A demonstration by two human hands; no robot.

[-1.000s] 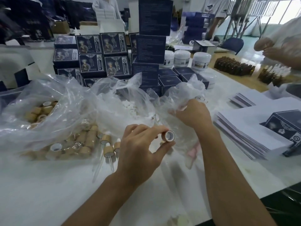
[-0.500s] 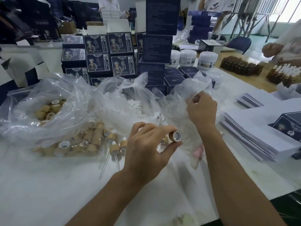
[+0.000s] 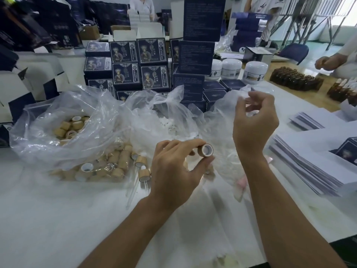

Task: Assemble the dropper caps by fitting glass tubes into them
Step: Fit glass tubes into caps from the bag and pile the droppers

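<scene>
Near centre, above the white table (image 3: 58,219): left hand (image 3: 173,171) pinching a small bamboo-sleeved dropper cap (image 3: 205,150), open end up. Farther right, right hand (image 3: 253,120) raised, fingers curled over a crumpled clear plastic bag (image 3: 218,120); any thin glass tube within too blurred to confirm.

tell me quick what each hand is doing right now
Left hand: holding a bamboo dropper cap between thumb and fingers.
Right hand: raised, fingers curled; whether it pinches a glass tube cannot be told.
</scene>
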